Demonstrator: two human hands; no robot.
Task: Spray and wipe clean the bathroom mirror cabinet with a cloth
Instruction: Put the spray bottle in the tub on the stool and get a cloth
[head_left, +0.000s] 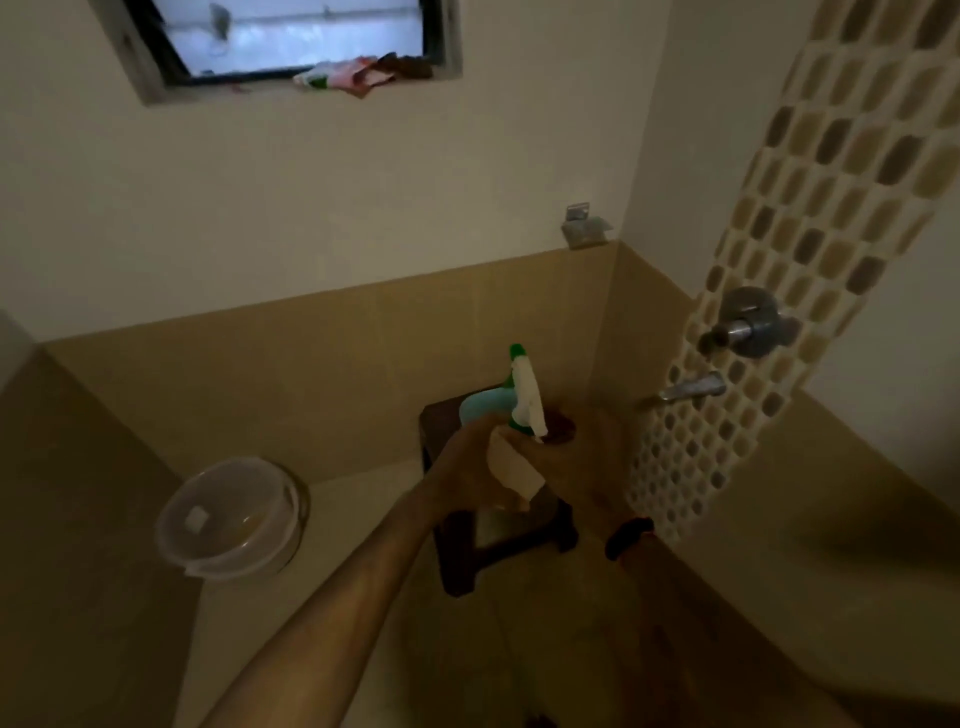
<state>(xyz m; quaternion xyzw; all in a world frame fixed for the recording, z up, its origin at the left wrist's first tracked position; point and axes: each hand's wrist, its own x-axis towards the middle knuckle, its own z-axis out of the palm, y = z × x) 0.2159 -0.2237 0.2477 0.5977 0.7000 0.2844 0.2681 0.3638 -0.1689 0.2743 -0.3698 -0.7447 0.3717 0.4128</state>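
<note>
Both hands (524, 457) — left (470, 457), right (582, 457) — clasped around one spray bottle (524, 395).

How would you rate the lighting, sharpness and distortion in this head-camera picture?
Head view: dim overall, only the window is bright and washed out; both hands and the spray bottle are soft and murky; wide-angle bending curves the wall edges.

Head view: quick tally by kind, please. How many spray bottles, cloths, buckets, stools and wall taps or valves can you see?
Spray bottle: 1
Cloth: 1, between the left hand and right hand
Bucket: 1
Stool: 1
Wall fittings: 2, valve and tap
Total: 6
</note>
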